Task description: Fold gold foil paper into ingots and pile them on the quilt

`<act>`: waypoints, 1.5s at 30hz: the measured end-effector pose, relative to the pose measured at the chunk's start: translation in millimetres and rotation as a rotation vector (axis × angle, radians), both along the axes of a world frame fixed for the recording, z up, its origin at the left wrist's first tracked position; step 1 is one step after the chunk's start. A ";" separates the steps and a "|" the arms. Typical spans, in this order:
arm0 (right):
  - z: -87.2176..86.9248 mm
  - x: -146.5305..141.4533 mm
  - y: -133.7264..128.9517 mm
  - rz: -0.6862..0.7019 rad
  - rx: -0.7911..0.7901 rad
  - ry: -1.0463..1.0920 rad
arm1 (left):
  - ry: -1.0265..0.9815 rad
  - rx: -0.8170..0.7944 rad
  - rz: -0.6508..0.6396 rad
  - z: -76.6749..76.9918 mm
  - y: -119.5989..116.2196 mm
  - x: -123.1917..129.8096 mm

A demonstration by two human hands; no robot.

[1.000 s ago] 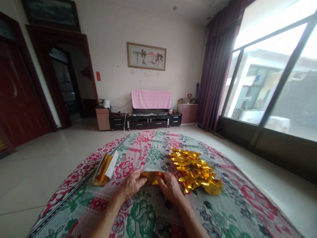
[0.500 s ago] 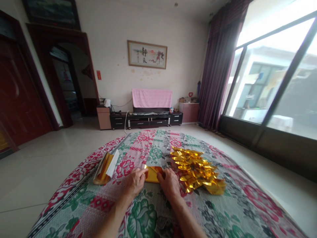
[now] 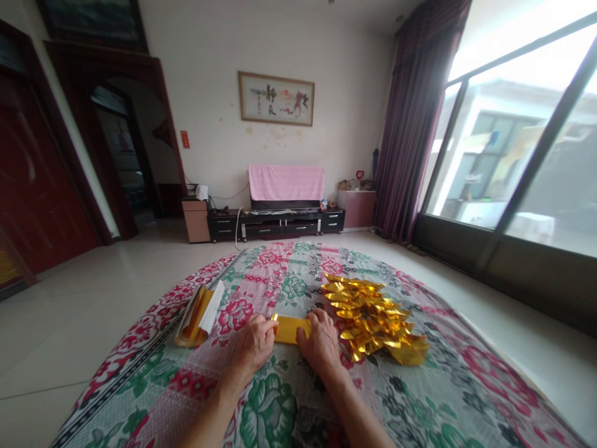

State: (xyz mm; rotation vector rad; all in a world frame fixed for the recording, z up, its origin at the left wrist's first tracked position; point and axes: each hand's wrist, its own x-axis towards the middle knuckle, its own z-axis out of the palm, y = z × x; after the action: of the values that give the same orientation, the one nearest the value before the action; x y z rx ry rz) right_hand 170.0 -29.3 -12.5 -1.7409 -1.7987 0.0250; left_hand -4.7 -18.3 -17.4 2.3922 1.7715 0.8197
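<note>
A flat strip of gold foil paper (image 3: 288, 330) lies on the flowered cloth between my hands. My left hand (image 3: 259, 338) pinches its left end between thumb and fingers. On the right end rests my right hand (image 3: 320, 336), its thumb and curled fingers pressing the foil down. Several folded gold foil pieces (image 3: 373, 317) lie in an overlapping row just right of my right hand. To the left of my left hand sits a stack of gold and white sheets (image 3: 200, 316), curled up at the sides.
The round table's flowered cloth (image 3: 275, 404) spreads under everything. Beyond it stand a low black cabinet (image 3: 280, 229) with a pink cloth (image 3: 286, 183) above, a purple curtain (image 3: 405, 137) and a large window at the right.
The gold strip now lies flatter, its raised, folded-looking top edge gone. My right hand's fingers have moved slightly up and spread a little over the right end.
</note>
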 end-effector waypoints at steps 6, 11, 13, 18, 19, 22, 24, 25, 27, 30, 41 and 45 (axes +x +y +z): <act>7.0 -2.0 1.2 -0.020 -0.064 0.011 | -0.035 0.003 0.049 1.7 -1.7 1.4; 9.9 -4.3 1.2 -0.032 -0.069 -0.005 | -0.083 0.069 0.012 -3.1 0.6 0.8; 10.1 -4.4 0.7 -0.027 -0.078 -0.004 | -0.086 0.081 0.002 -5.9 1.9 -0.1; 10.9 -4.0 -1.0 -0.007 -0.066 0.004 | -0.072 0.109 -0.066 -9.6 4.1 -2.7; 11.0 -4.0 -1.4 -0.005 -0.058 0.006 | -0.065 0.116 -0.080 -9.9 4.4 -3.1; 10.7 -4.2 -1.5 -0.001 -0.028 0.031 | -0.049 0.127 -0.107 -11.8 5.3 -4.3; 9.4 -4.3 -0.2 0.015 -0.002 0.073 | -0.067 0.130 -0.108 -14.0 6.1 -4.7; 8.5 -4.5 0.9 0.034 0.010 0.103 | -0.091 0.128 -0.103 -15.1 6.5 -4.7; 6.2 -4.7 3.9 0.099 0.038 0.191 | -0.171 0.115 -0.082 -16.4 6.8 -4.4; 3.0 -5.4 8.3 0.220 0.083 0.359 | -0.331 0.066 -0.032 -13.4 4.8 -3.7; 4.0 -10.2 7.0 0.379 0.060 0.787 | -0.964 -0.215 -0.005 1.7 2.2 -12.6; 2.5 -7.6 12.0 0.387 -0.026 1.065 | -1.068 -0.238 -0.045 -0.4 3.8 -13.7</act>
State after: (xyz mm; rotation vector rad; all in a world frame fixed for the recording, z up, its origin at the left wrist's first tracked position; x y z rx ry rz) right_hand 162.3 -17.3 -10.0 -1.0000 -1.2487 0.9442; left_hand -18.4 -14.5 -17.8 1.3506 1.2339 1.3974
